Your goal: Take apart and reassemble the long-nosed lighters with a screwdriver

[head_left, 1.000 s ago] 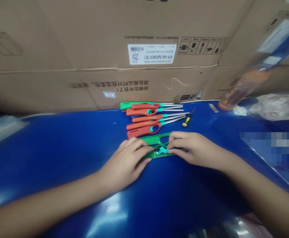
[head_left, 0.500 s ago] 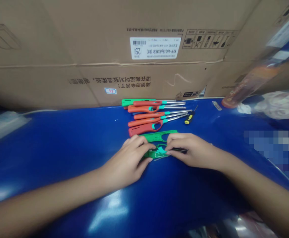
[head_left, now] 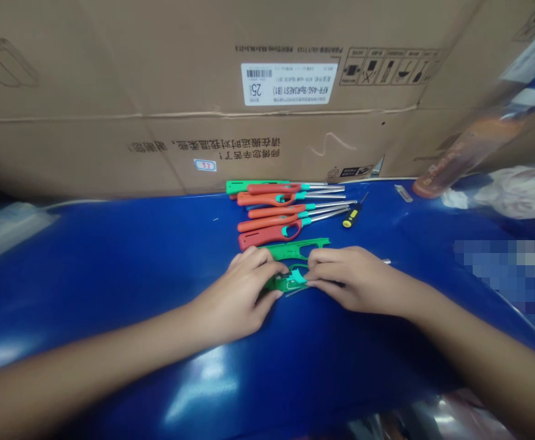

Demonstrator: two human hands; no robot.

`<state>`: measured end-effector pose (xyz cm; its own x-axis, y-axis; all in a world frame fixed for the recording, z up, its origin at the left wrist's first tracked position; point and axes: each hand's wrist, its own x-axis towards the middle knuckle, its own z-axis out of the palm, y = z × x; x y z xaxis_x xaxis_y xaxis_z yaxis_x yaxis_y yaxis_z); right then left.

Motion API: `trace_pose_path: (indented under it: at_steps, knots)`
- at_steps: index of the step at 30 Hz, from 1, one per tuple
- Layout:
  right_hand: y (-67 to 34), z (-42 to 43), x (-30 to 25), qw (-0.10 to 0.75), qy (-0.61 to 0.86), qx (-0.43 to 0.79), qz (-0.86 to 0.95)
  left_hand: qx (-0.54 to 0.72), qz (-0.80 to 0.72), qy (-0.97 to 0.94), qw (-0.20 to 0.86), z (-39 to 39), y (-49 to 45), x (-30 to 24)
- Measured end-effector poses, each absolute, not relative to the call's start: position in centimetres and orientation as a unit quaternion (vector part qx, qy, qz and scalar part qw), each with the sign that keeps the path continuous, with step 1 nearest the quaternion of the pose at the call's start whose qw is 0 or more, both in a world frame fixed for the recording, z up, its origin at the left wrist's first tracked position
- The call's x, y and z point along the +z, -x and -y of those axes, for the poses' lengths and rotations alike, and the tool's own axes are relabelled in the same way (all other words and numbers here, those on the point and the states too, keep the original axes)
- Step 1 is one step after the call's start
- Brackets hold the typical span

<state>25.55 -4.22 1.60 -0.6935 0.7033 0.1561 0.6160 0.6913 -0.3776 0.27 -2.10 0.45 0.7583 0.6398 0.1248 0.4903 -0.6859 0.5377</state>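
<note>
My left hand is closed round the left part of an opened green lighter half, thumb on the near side. Pinched at the other end, a turquoise trigger piece sits between the fingertips of my right hand. A thin white wire and a dark part show inside the shell. Just beyond my fingers lies the other green casing half, its inner side up. A thin grey rod lies on the near side of the held shell. My fingers hide part of the lighter.
Several red, orange and green long-necked lighters lie in a row behind. A yellow-black screwdriver rests at their right. A large cardboard box walls off the back of the blue table. An orange tube and plastic bag stand right.
My hands keep nearly the same places on the lighter half. The right fingertips and the turquoise trigger have shifted slightly. The view has moved a little.
</note>
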Motion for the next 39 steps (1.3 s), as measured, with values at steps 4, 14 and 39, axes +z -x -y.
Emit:
trace_pose_path:
  at_steps: [4,14,39]
  knots:
    - [-25.5,4.3,1.5,0.135,0.355,0.105,0.919,0.158,-0.31,-0.905,0.245,2.1,-0.2,0.3]
    - [-25.4,4.5,1.9,0.09,0.348,0.046,0.932,0.142,-0.31,-0.918,0.204,2.4,-0.1,0.5]
    - [-25.3,4.3,2.4,0.163,0.419,0.21,0.868,0.083,-0.229,-0.969,0.044,2.8,0.2,0.2]
